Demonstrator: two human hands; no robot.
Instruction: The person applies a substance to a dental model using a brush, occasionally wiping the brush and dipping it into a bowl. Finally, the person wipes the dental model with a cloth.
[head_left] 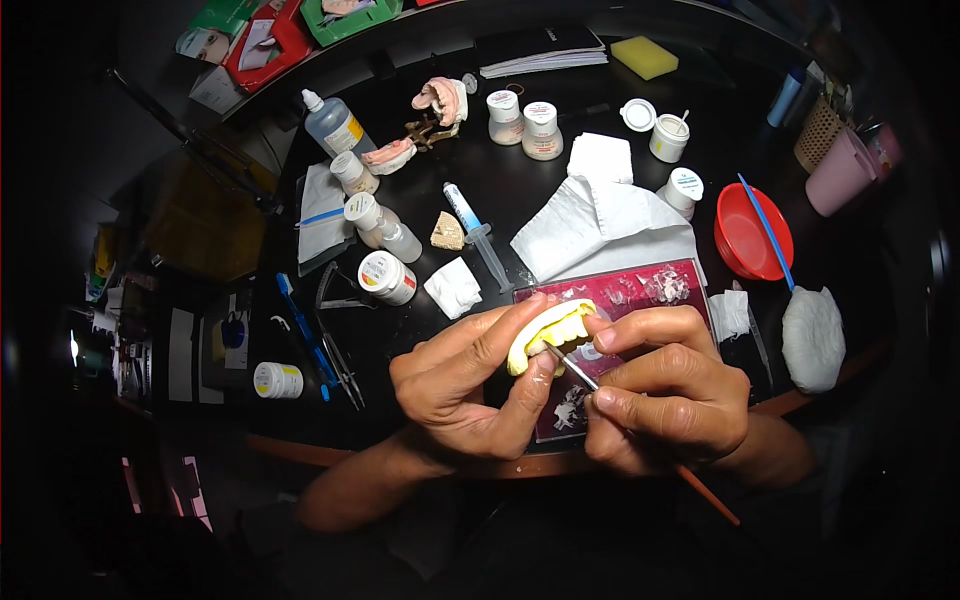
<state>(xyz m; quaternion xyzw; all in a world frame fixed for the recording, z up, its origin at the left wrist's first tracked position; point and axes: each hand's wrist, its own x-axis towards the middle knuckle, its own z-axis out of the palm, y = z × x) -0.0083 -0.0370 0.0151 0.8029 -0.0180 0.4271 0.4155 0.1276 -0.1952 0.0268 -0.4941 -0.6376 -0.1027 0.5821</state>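
Between the thumb and fingers of my left hand (465,375) is a yellow, curved dental mould (522,345) with a row of tooth shapes along its inner side. My right hand (680,390) pinches a fine brush (575,370) with a metal front part and a reddish-brown handle. Its tip touches the inner side of the mould, and the right fingertips lie close to the mould's right end. Both hands are raised over a crimson board (685,318) scattered with white scraps. The far side of the mould is hidden by my left fingers.
Behind the hands lie a syringe (475,228), a white cloth (610,225) and a folded tissue (453,288). Jars (387,278) and a bottle (335,125) stand left, near pink-and-white dental models (440,100). Right are a red bowl (735,245) and a white pad (812,340).
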